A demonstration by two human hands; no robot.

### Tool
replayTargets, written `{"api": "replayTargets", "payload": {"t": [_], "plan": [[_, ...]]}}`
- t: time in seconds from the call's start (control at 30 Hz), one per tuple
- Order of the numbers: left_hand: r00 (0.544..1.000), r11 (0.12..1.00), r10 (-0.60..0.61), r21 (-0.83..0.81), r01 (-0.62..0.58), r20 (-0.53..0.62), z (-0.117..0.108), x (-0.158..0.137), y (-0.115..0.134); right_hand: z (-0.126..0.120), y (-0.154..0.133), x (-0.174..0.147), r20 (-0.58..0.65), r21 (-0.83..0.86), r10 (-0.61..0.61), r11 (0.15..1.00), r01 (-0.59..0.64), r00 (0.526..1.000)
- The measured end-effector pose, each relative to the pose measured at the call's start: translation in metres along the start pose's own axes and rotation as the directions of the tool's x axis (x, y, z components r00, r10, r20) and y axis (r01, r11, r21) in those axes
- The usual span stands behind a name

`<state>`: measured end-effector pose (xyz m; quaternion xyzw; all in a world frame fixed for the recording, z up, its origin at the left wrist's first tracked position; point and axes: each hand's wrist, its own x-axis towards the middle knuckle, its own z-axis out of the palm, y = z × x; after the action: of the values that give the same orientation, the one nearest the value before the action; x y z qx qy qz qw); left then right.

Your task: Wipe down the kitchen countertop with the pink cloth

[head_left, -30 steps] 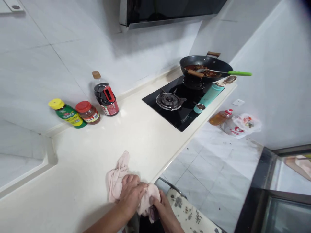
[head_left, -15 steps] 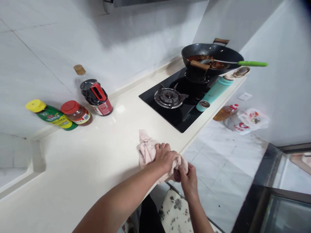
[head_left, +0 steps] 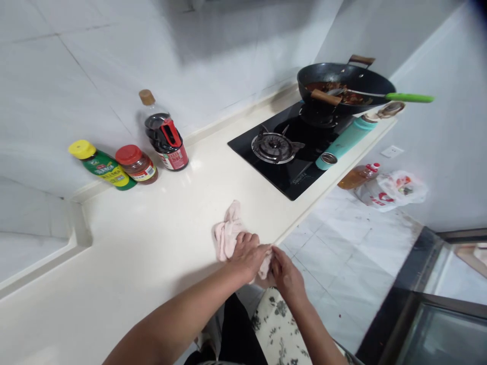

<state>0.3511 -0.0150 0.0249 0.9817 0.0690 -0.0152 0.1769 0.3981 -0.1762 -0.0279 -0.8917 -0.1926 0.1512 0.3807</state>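
Observation:
A pale pink cloth (head_left: 227, 234) lies bunched on the counter's front edge, one part spread flat and another hanging over the side. My left hand (head_left: 246, 257) presses down on it, fingers curled into the fabric. Just below the edge, my right hand (head_left: 286, 271) pinches the hanging end of the same cloth, its fingertips close to my left hand. Whatever lies under the folds between the hands is hidden.
Behind the cloth is a black gas hob (head_left: 281, 152) carrying a wok (head_left: 346, 86) with food and a green-handled utensil (head_left: 409, 97). A turquoise tube (head_left: 348, 142) lies along its front. A dark sauce bottle (head_left: 166, 134), red-lidded jar (head_left: 137, 165) and green bottle (head_left: 108, 170) stand by the wall.
Both hands and the cloth have shifted slightly left along the counter edge. The dark purple patch seen by my right hand earlier is now out of sight. The view has also shifted.

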Motion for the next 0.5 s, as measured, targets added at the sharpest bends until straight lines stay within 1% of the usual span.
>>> {"api": "replayTargets", "payload": {"t": [0.17, 0.3, 0.4, 0.5], "plan": [[0.999, 0.998, -0.049, 0.025, 0.050, -0.024, -0.015, -0.085, -0.014, 0.034, -0.025, -0.065, 0.073, 0.099, -0.131, 0.987, 0.124, 0.989], [0.992, 0.993, -0.111, 0.036, 0.113, -0.056, -0.022, -0.155, -0.025, 0.061, -0.047, -0.111, 0.138, 0.205, -0.198, 0.964, 0.167, 0.970], [0.980, 0.983, -0.177, 0.039, 0.181, -0.090, -0.022, -0.210, -0.036, 0.080, -0.069, -0.142, 0.248, 0.246, -0.275, 0.945, 0.215, 0.929], [0.960, 0.967, -0.242, 0.044, 0.250, -0.140, -0.020, -0.269, -0.050, 0.101, -0.091, -0.169, 0.350, 0.270, -0.361, 0.922, 0.276, 0.864]]}}
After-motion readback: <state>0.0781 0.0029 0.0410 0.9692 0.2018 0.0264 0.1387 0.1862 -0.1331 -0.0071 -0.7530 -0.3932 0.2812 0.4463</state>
